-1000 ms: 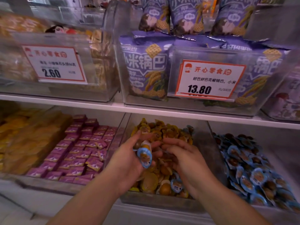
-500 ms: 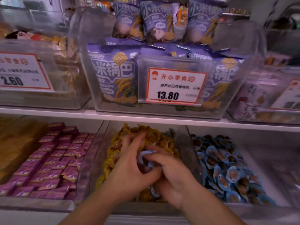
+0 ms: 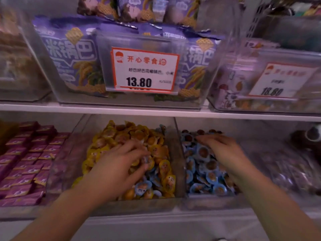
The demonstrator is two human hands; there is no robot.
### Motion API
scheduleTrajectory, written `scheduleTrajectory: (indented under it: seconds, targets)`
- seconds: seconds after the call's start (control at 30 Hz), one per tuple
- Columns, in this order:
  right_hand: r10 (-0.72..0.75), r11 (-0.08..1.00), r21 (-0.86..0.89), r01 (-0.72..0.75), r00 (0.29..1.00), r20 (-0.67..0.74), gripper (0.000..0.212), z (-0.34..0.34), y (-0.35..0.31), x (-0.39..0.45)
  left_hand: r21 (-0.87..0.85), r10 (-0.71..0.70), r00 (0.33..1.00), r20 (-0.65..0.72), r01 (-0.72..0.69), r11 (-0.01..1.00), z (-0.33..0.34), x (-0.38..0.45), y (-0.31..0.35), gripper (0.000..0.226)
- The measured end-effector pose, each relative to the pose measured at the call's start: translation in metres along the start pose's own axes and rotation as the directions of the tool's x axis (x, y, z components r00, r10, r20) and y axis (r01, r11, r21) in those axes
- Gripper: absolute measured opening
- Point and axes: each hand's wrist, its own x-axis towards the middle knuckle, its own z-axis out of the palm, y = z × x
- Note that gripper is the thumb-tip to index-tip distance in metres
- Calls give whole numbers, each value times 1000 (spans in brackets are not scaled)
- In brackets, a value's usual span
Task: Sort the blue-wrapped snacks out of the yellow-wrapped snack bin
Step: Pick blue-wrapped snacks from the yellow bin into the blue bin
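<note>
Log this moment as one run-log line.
left hand: in yellow bin, on snacks | right hand: over blue bin | blue strays: remain at yellow bin's front

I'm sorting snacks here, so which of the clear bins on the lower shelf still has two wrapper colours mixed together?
The middle bin under the left hand: mostly yellow-wrapped snacks, with blue-wrapped snacks near its front. The bin to its right shows only blue.

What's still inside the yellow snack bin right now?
Mostly yellow-wrapped snacks, plus several blue-wrapped snacks near the front right corner of the yellow bin. The left hand covers the middle, so anything beneath it is hidden.
</note>
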Motion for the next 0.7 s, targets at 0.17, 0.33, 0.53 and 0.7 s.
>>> scheduleTrajectory:
  seconds: [0.17,0.33,0.53,0.7]
  targets:
    - [-53,981,179,78,989,-139,18,-6,-1,4,136,-50,898,438,-11,991,19,12,9,76]
    - [-390,917,72,393,920,-49,30,21,-18,-21,183,-54,862,504,-45,982,8,18,3,51]
    - [-490,687,-281,670,713,503,36,82,-30,-48,81,-23,968,249,3,997,-4,15,-11,26]
    - [-9,666,-525,529,710,704,87,127,-21,-48,81,-86,995,57,81,993,-9,9,-25,25]
